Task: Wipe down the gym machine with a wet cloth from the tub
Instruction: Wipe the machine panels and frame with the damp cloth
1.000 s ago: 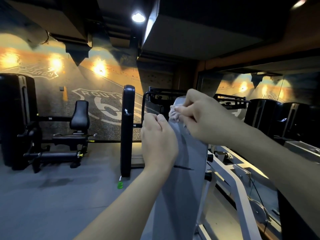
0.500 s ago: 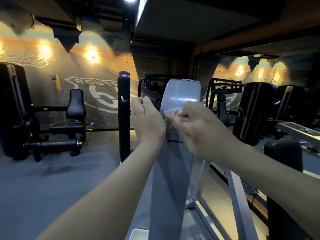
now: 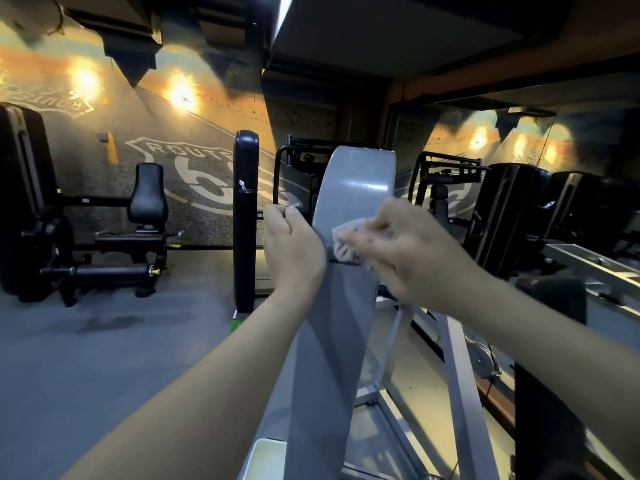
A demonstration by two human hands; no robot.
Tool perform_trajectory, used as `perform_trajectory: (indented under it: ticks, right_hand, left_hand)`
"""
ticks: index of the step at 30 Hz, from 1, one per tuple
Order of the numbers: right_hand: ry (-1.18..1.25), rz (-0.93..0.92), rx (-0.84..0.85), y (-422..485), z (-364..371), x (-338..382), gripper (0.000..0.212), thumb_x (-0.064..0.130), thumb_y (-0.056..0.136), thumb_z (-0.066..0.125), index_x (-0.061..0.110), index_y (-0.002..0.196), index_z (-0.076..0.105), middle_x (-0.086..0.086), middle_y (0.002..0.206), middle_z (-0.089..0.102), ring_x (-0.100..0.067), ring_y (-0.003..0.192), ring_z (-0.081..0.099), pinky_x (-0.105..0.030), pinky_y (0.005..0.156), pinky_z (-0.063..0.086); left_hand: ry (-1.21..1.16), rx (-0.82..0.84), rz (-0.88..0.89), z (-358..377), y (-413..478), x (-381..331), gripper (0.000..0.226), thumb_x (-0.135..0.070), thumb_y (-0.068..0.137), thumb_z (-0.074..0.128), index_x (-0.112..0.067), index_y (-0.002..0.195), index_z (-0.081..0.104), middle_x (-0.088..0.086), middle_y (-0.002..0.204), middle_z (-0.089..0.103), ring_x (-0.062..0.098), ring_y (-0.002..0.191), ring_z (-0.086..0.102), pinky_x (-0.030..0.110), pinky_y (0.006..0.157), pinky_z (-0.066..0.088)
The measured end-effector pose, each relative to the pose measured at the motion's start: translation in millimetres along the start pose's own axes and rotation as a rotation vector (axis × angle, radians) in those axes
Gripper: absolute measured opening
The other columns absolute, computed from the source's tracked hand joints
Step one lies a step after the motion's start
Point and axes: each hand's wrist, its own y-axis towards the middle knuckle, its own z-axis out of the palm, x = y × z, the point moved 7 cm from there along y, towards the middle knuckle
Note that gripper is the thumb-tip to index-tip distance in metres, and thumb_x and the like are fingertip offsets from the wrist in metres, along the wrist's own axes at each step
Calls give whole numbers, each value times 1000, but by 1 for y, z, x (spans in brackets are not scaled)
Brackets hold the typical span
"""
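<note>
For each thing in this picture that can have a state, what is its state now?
grey panel: upright, leaning a little.
cloth: bunched, pressed on the grey panel.
right hand: holds the cloth, blurred.
left hand: grips the grey panel's left edge.
tub: low at the frame edge, contents not visible.

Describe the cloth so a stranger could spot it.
Find the tall grey panel rising mid-frame. Partway up its face, the right hand holds the cloth against it. Nothing else nearby is soft, pale pink and crumpled.
</note>
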Motion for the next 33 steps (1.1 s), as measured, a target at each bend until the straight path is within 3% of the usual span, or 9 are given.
perform_trajectory:
  ticks: [5,8,11,13,15,18,23,28,33]
  right_hand:
    - [-4,229,-231,22,-15,-34,28,9,101,55,0,125,68,-14,92,45,-29,84,47,-46,64,46]
    - [105,178,-156,-10,11,1,20,7,98,60,14,115,69,3,84,43,-22,78,45,-42,66,46]
    - [62,-15,-6,-17,15,18,26,17,102,58,15,125,69,-5,90,53,-23,81,47,-40,71,44]
    - [60,141,-68,-3,-1,-17,24,23,103,57,13,117,73,-12,90,56,-28,80,52,-46,69,49]
    - [18,225,-196,7,-12,-35,30,11,100,57,4,126,69,-18,95,51,-31,84,51,-45,66,50]
    - [11,213,-212,-7,-2,-16,36,4,100,54,-5,134,62,-17,99,49,-34,90,52,-46,70,49]
    - [-44,90,-104,-1,0,-6,38,3,92,60,2,130,67,-13,92,47,-32,82,47,-40,65,41]
    - [-39,367,-98,62,-8,-60,19,17,101,59,4,103,73,-6,90,42,-22,77,46,-37,57,37]
    - [194,683,78,113,2,-123,23,22,102,58,21,113,79,5,85,67,-12,74,60,-26,60,50]
  left_hand:
    - [37,-24,-10,-1,1,5,21,-28,109,31,-16,99,46,-6,94,51,23,96,49,38,79,33]
    - [46,-26,20,0,3,6,20,-26,108,32,-17,97,46,-6,91,51,24,96,49,36,77,31]
    - [44,-29,39,0,4,5,20,-25,108,32,-17,97,46,-3,93,53,25,97,50,38,77,34]
    - [53,-31,42,0,5,5,20,-27,108,32,-17,98,47,2,101,57,27,99,51,41,81,38]
    - [67,-32,29,0,4,6,20,-28,108,32,-18,99,47,3,104,58,26,99,52,41,82,38]
    - [81,-22,45,0,1,6,21,-28,108,31,-16,101,47,2,101,57,26,98,51,40,79,37]
    - [65,2,65,2,3,7,23,-27,109,30,-14,101,47,-2,93,54,25,93,51,38,75,34]
    - [109,72,67,3,5,2,21,-29,109,30,-17,103,46,-4,97,52,20,95,48,34,77,30]
    - [106,104,69,-4,15,-14,16,-33,106,38,-22,97,46,-3,98,54,18,93,51,37,75,37]
